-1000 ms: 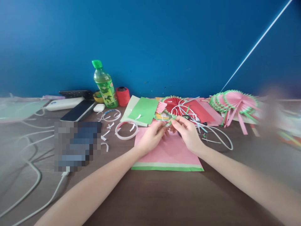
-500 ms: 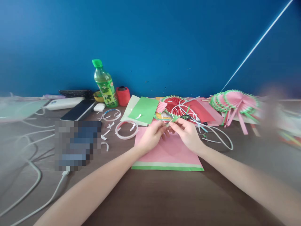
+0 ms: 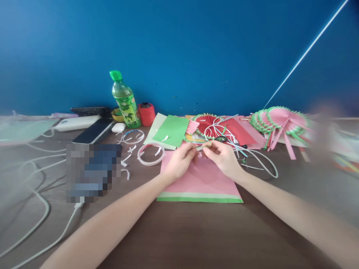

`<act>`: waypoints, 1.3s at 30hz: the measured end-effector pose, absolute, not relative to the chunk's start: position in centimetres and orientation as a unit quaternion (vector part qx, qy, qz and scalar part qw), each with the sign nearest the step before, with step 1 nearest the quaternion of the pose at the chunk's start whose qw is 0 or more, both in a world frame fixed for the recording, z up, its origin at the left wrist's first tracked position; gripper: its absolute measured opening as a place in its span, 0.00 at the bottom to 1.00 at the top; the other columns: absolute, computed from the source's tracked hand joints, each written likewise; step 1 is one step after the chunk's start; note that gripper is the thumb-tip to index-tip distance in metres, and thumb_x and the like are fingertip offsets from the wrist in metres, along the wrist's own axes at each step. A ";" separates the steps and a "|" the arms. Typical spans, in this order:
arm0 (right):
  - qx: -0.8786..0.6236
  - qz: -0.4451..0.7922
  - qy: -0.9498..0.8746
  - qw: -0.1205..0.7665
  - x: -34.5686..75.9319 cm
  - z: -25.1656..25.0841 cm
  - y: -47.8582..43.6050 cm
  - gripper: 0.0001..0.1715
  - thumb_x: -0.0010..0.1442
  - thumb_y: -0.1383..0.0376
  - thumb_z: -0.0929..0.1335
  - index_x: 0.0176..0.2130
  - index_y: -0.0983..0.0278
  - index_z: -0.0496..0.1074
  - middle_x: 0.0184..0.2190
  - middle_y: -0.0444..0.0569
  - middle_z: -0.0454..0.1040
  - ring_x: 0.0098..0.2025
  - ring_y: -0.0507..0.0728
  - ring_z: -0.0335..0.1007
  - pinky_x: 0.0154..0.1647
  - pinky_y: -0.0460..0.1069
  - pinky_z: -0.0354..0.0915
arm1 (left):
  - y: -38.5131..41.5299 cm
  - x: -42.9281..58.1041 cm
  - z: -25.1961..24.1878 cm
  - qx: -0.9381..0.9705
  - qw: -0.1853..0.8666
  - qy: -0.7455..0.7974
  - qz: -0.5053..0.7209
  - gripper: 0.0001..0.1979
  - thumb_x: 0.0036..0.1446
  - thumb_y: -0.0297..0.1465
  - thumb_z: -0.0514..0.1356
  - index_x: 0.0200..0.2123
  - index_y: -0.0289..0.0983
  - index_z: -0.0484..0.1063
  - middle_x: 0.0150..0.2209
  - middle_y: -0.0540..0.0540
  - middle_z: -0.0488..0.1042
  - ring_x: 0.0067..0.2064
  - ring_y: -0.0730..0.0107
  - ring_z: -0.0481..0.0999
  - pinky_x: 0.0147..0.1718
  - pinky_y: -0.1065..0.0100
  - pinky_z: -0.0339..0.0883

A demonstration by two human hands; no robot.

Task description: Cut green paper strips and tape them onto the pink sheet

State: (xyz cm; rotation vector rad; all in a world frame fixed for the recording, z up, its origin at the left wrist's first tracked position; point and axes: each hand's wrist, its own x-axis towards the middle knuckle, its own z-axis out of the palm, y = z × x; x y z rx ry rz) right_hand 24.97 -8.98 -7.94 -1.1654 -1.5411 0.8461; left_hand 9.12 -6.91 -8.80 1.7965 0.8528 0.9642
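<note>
My left hand [image 3: 183, 158] and my right hand [image 3: 221, 157] are close together, both closed in a pinch on a small green paper strip [image 3: 199, 148]. The strip is thin from this angle and mostly hidden by my fingers. Under both hands lies a pink sheet of paper [image 3: 196, 183] with a white and a green band along its near edge. Just beyond my fingers are a red pleated paper fan [image 3: 209, 125] and a loose white cable [image 3: 263, 158].
A green sheet [image 3: 171, 130] and a tape roll [image 3: 151, 154] lie to the left. Behind stand a green bottle [image 3: 126, 102] and a red thread spool [image 3: 146, 114]. Pink and green pleated fans [image 3: 286, 121] are at the right. A phone [image 3: 94, 130] and charging cable [image 3: 67, 224] lie left.
The green strip has turned between my fingers, so less of its green face shows. My hands stay in almost the same place.
</note>
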 end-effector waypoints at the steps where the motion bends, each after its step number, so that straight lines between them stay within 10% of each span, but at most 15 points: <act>1: -0.480 0.351 -0.633 0.496 25.0 -8.0 -9.0 0.08 0.52 0.62 0.66 0.29 0.65 0.68 0.23 0.44 0.71 0.26 0.51 0.68 0.32 0.47 0.64 | -6.9 9.1 -8.8 0.726 0.447 0.347 0.390 0.10 0.59 0.31 0.46 0.26 0.37 0.60 0.24 0.52 0.66 0.28 0.74 0.67 0.33 0.71 0.61; 13: -0.504 0.342 -0.620 0.494 24.9 -8.4 -9.0 0.09 0.53 0.61 0.65 0.27 0.65 0.67 0.21 0.42 0.68 0.25 0.50 0.64 0.30 0.46 0.61 | -7.3 9.2 -8.9 0.790 0.159 0.396 0.440 0.02 0.52 0.26 0.55 0.28 0.37 0.66 0.40 0.45 0.60 0.46 0.67 0.63 0.48 0.62 0.59; 39: -0.493 0.304 -0.659 0.480 24.7 -9.4 -9.6 0.07 0.54 0.62 0.65 0.29 0.64 0.66 0.24 0.43 0.66 0.26 0.50 0.62 0.29 0.46 0.61 | -7.2 9.3 -9.0 0.817 0.133 0.433 0.357 0.05 0.55 0.30 0.54 0.30 0.38 0.69 0.37 0.47 0.65 0.42 0.64 0.62 0.44 0.61 0.56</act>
